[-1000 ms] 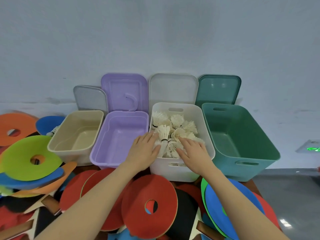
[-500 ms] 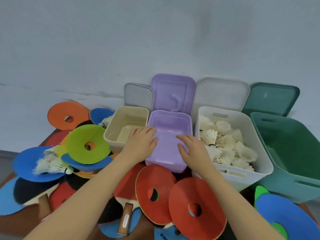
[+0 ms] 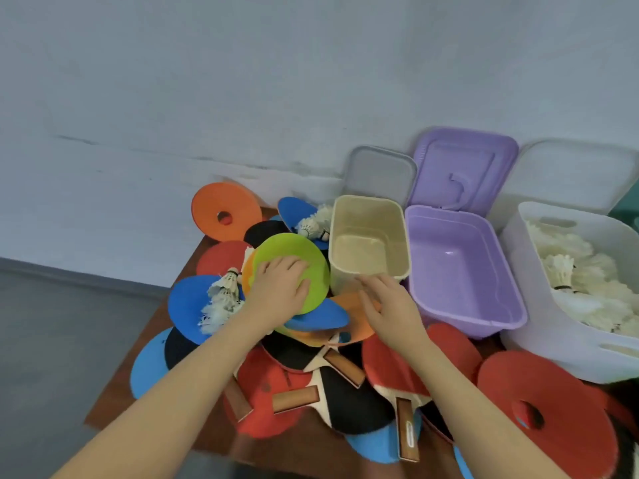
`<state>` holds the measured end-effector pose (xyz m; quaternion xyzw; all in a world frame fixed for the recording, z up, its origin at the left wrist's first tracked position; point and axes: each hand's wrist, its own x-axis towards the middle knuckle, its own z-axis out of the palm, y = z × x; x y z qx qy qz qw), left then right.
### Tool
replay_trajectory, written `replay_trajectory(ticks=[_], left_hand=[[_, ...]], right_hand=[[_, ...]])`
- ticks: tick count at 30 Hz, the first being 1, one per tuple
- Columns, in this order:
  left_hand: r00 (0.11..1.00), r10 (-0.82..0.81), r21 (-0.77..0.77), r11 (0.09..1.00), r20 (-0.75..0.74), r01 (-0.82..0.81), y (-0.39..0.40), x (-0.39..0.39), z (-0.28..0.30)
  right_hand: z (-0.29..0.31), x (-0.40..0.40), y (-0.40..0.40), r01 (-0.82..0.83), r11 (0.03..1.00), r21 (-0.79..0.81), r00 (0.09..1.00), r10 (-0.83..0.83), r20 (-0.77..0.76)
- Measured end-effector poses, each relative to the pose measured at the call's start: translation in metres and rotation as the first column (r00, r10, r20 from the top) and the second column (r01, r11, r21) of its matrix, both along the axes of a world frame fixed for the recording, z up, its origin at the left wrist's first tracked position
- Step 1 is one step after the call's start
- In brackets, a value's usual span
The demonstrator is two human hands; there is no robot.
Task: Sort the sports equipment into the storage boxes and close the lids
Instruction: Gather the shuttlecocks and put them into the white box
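My left hand (image 3: 280, 288) lies flat on a lime-green flat disc (image 3: 313, 257) that tops a stack of blue and orange discs left of the boxes. My right hand (image 3: 387, 305) hovers open over an orange disc (image 3: 356, 323), just in front of the empty beige box (image 3: 366, 202). The empty purple box (image 3: 511, 305) stands to its right. Further right, the white box (image 3: 553, 344) holds several shuttlecocks (image 3: 570, 271). Loose shuttlecocks lie on a blue disc (image 3: 186, 302) at the left (image 3: 221, 299) and behind the green disc (image 3: 314, 226).
Table-tennis paddles (image 3: 294, 395) and red discs (image 3: 539, 409) are piled on the brown table (image 3: 114, 392) in front of me. An orange disc (image 3: 224, 209) leans at the back left. Grey (image 3: 380, 174), purple (image 3: 463, 167) and white (image 3: 570, 174) lids lean on the wall.
Both hands left the white shuttlecock box and moved left past the purple box. My left hand now rests on the green disc; my view has swung left.
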<state>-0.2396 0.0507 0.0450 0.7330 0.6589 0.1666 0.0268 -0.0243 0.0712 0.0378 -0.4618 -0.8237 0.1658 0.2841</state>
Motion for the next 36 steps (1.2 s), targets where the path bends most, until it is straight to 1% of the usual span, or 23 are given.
replay_trajectory(ticks=[2,4,8,11,13,16,19,21,23,25,26,28,30,31,33,36], left_hand=[[0.998,0.037,0.006,0.999,0.052,-0.037,-0.011,-0.023,-0.005],[0.992,0.09,-0.022,0.996,0.086,-0.089,-0.02,-0.044,-0.011],[0.975,0.201,-0.058,0.979,0.094,-0.197,-0.04,-0.074,-0.022],[0.969,0.24,-0.082,0.969,0.065,-0.234,-0.054,-0.091,-0.029],[0.966,0.254,-0.126,0.961,0.042,-0.247,-0.061,-0.102,-0.033],[0.974,0.223,-0.211,0.952,-0.025,-0.223,-0.067,-0.122,-0.042],[0.988,0.124,-0.271,0.952,-0.092,-0.144,-0.063,-0.145,-0.049],[0.994,0.043,-0.313,0.947,-0.104,-0.074,-0.058,-0.158,-0.049],[0.996,-0.033,-0.34,0.941,-0.086,0.002,-0.053,-0.166,-0.049],[0.992,-0.117,-0.362,0.928,-0.052,0.09,-0.049,-0.171,-0.051],[0.987,-0.156,-0.372,0.919,-0.038,0.131,-0.048,-0.172,-0.054],[0.978,-0.206,-0.357,0.916,-0.023,0.184,-0.047,-0.176,-0.062],[0.98,-0.2,-0.328,0.926,-0.004,0.187,-0.048,-0.181,-0.067],[0.98,-0.196,-0.315,0.929,0.018,0.192,-0.05,-0.184,-0.07],[0.976,-0.205,-0.276,0.936,0.077,0.219,-0.055,-0.189,-0.075],[0.968,-0.218,-0.213,0.947,0.123,0.24,-0.063,-0.192,-0.08]], right_hand=[[-0.004,-0.022,-0.008,-0.03,0.999,-0.017,0.999,0.029,-0.015],[-0.01,-0.04,-0.014,-0.045,0.999,-0.026,0.999,0.045,-0.011],[-0.018,-0.069,-0.02,-0.125,0.992,-0.016,0.991,0.125,-0.037],[-0.022,-0.087,-0.027,-0.165,0.986,0.034,0.984,0.167,-0.063],[-0.026,-0.097,-0.034,-0.171,0.983,0.07,0.982,0.176,-0.073],[-0.032,-0.112,-0.048,-0.155,0.978,0.139,0.981,0.169,-0.094],[-0.035,-0.131,-0.059,-0.16,0.959,0.234,0.981,0.18,-0.066],[-0.04,-0.144,-0.068,-0.12,0.961,0.248,0.988,0.141,-0.067],[-0.047,-0.156,-0.078,-0.072,0.973,0.218,0.992,0.094,-0.089],[-0.057,-0.169,-0.085,-0.054,0.987,0.15,0.995,0.066,-0.074],[-0.062,-0.175,-0.088,-0.04,0.995,0.093,0.997,0.046,-0.057],[-0.07,-0.189,-0.092,0.011,0.998,-0.069,1.0,-0.012,-0.008],[-0.078,-0.2,-0.092,0.04,0.973,-0.225,0.998,-0.028,0.055],[-0.084,-0.204,-0.092,0.046,0.962,-0.271,0.995,-0.022,0.092],[-0.094,-0.209,-0.093,0.077,0.946,-0.315,0.986,-0.025,0.166],[-0.104,-0.212,-0.096,0.211,0.923,-0.322,0.963,-0.141,0.229]])
